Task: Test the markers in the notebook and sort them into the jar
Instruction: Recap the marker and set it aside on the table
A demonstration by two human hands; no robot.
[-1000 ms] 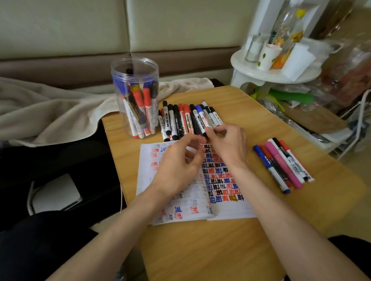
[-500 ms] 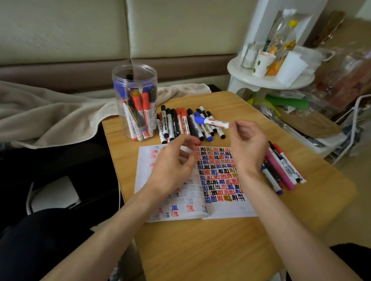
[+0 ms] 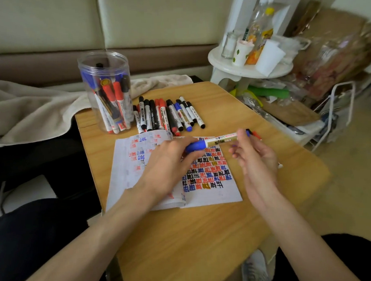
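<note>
1. Both hands are on one blue-capped marker [image 3: 220,140]. The left hand [image 3: 170,164] curls round the cap and the right hand [image 3: 257,158] pinches the barrel's other end, so it spans between them over the open notebook [image 3: 126,164].
2. Count: one marker held, one clear jar [image 3: 104,65] with several inside, and roughly a dozen in the row of markers [image 3: 164,115] on the table [image 3: 195,235].
3. Long axis runs left-right, cap pointing left.

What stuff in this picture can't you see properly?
Head view, all three:
1. Print on the blue-capped white marker: too small to read.
2. Coloured markers beside the open paper notebook: mostly hidden behind the right hand.
3. Marker count in the clear plastic jar: they overlap.
</note>
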